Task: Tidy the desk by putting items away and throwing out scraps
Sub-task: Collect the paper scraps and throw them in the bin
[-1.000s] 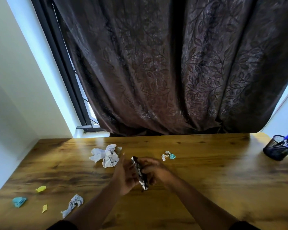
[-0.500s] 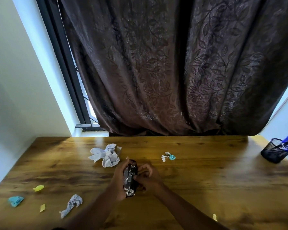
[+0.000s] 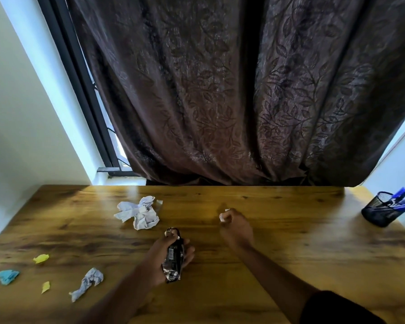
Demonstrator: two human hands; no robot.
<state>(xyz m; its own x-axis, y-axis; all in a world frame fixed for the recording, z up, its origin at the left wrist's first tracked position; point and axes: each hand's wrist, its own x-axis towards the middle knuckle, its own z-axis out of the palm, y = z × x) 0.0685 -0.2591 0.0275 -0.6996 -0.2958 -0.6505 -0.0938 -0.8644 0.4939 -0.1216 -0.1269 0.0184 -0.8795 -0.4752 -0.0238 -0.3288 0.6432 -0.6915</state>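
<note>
My left hand (image 3: 160, 260) grips a crumpled black and silver foil wrapper (image 3: 172, 257) just above the middle of the wooden desk (image 3: 290, 242). Farther out to the right, my right hand (image 3: 235, 226) has its fingers curled round a small white paper scrap (image 3: 222, 216). A big crumpled white paper (image 3: 139, 212) lies beyond my left hand. At the left lie a twisted grey-white paper (image 3: 88, 282), a yellow scrap (image 3: 41, 258), a second yellow scrap (image 3: 45, 287) and a blue scrap (image 3: 7, 276).
A black mesh pen holder (image 3: 381, 210) with blue pens stands at the desk's far right edge. A dark patterned curtain (image 3: 232, 90) hangs behind the desk, with a window frame (image 3: 80, 90) and a white wall to the left.
My right hand let go of the wrapper, reached forward to the right and closed on the small scrap that lay there. The left hand kept the wrapper and drew back slightly.
</note>
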